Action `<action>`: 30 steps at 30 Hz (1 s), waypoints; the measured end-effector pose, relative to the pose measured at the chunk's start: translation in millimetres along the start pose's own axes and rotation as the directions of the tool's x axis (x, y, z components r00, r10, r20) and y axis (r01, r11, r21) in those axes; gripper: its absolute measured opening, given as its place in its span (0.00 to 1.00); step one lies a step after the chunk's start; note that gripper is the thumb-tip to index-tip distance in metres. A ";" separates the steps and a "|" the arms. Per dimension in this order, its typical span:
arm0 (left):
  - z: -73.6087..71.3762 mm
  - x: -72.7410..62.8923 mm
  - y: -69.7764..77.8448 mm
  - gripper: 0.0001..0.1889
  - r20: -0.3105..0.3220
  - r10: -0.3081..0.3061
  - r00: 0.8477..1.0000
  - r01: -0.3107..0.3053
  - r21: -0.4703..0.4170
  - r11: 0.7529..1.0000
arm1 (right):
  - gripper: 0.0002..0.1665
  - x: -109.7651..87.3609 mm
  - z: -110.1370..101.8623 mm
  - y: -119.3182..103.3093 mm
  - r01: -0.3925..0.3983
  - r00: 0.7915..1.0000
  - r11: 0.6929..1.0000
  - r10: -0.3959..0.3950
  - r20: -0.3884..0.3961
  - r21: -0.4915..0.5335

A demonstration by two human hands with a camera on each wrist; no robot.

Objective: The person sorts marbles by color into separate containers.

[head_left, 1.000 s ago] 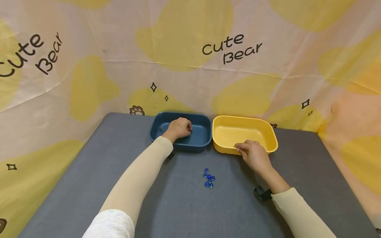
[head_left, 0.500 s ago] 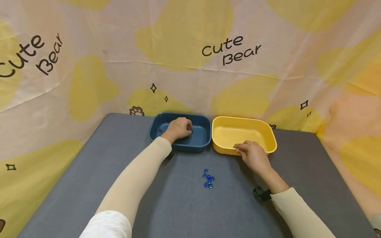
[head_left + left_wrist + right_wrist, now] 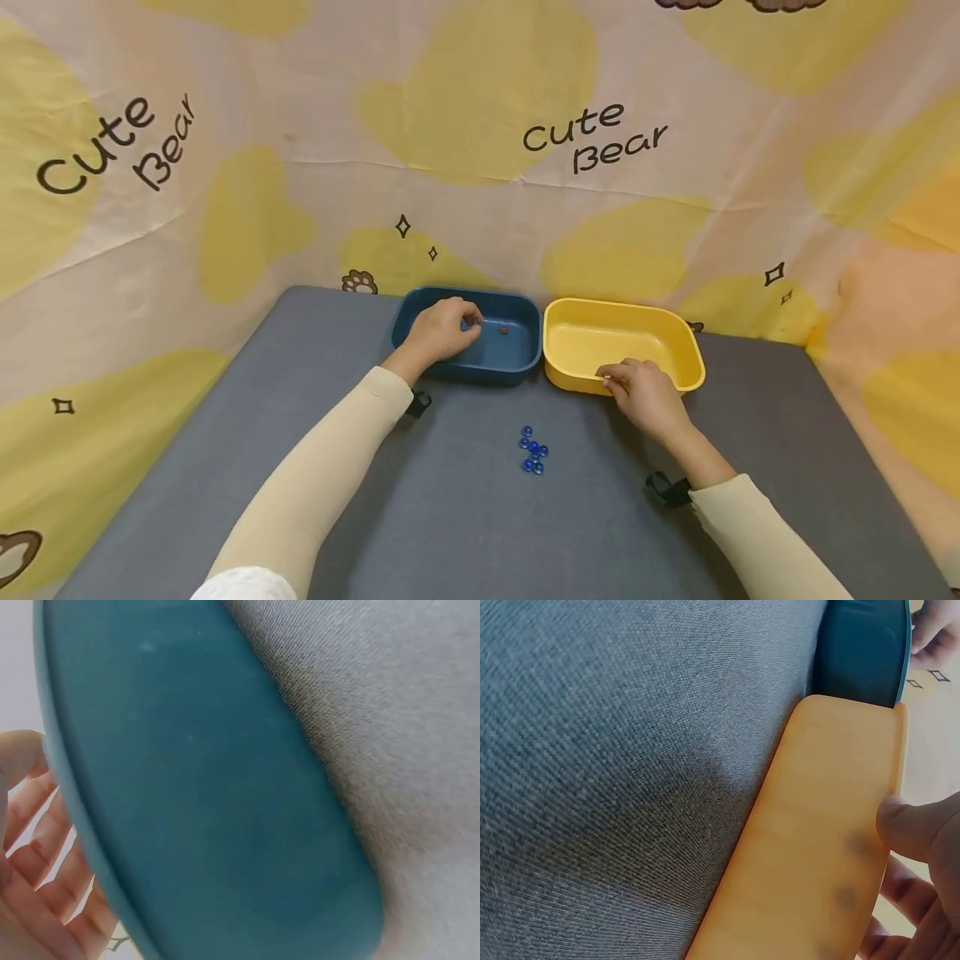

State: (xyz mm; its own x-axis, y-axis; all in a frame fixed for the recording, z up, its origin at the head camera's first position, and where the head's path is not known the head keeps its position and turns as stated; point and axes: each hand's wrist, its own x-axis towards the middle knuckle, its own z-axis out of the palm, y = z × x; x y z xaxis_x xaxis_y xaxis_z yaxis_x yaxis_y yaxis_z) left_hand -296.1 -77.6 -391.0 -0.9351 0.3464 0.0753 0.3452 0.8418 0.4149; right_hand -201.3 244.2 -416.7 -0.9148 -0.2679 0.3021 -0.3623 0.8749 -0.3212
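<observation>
The left hand point(image 3: 442, 329) reaches over the blue tub point(image 3: 491, 375), its fingers relaxed and loosely bent, with a gap between thumb and forefinger and nothing seen in its hold. Inside that tub, just past the fingertips, lies a small reddish bead point(image 3: 504, 331). The right hand point(image 3: 647, 396) pinches the near rim of the yellow tub point(image 3: 600, 340), thumb outside and fingers within. The two tubs stand side by side. Nearer me, blue marbles point(image 3: 534, 447) sit clustered on the grey bench point(image 3: 450, 517); behind hangs a patterned cloth point(image 3: 465, 108).
</observation>
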 end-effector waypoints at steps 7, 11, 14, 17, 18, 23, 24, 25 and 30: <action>1.7 -25.5 -1.6 0.08 -0.077 0.093 0.993 -0.088 0.061 0.994 | 0.07 -6.3 1.2 -0.1 -0.021 1.000 1.000 0.020 0.013 0.020; 4.3 -35.9 -5.1 0.10 -0.109 0.114 0.988 -0.107 0.061 0.992 | 0.07 -6.8 -0.8 0.0 -0.011 1.000 0.999 0.011 0.010 0.041; 6.2 -41.5 -8.2 0.12 -0.120 0.101 0.988 -0.096 0.045 0.994 | 0.08 -6.3 -4.8 -0.2 -0.003 1.000 0.998 0.003 -0.008 0.055; 8.1 -45.8 -10.4 0.12 -0.142 0.096 0.985 -0.092 0.039 0.995 | 0.09 -6.9 -9.3 -1.2 0.007 0.999 0.998 -0.004 -0.051 0.066; 8.8 -47.1 -11.0 0.12 -0.151 0.099 0.984 -0.094 0.040 0.995 | 0.09 -7.8 -10.9 -1.9 0.016 0.998 0.998 -0.011 -0.070 0.067; 12.6 -53.8 -12.9 0.10 -0.184 0.113 0.976 -0.101 0.073 0.992 | 0.06 -14.8 -16.1 -11.8 0.099 0.986 0.990 -0.084 -0.145 0.097; 14.1 -54.8 -13.3 0.09 -0.192 0.117 0.974 -0.104 0.076 0.992 | 0.06 -16.9 -16.4 -15.1 0.109 0.985 0.989 -0.094 -0.146 0.099; 15.6 -55.8 -13.6 0.09 -0.197 0.121 0.973 -0.107 0.079 0.991 | 0.06 -19.1 -16.4 -18.6 0.113 0.985 0.988 -0.098 -0.141 0.101; 24.2 -59.4 -14.5 0.07 -0.226 0.138 0.964 -0.122 0.081 0.989 | 0.08 -28.5 -13.9 -35.7 0.111 0.992 0.991 -0.106 -0.067 0.070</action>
State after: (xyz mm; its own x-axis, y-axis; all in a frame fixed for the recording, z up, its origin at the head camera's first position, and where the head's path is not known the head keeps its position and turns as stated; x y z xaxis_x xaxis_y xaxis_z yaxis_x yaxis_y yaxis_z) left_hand -243.6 -100.3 -423.5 -0.8723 0.3562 0.3349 0.4623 0.8240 0.3275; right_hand -159.8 226.2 -401.3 -0.8572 -0.3314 0.3941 -0.4729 0.8096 -0.3477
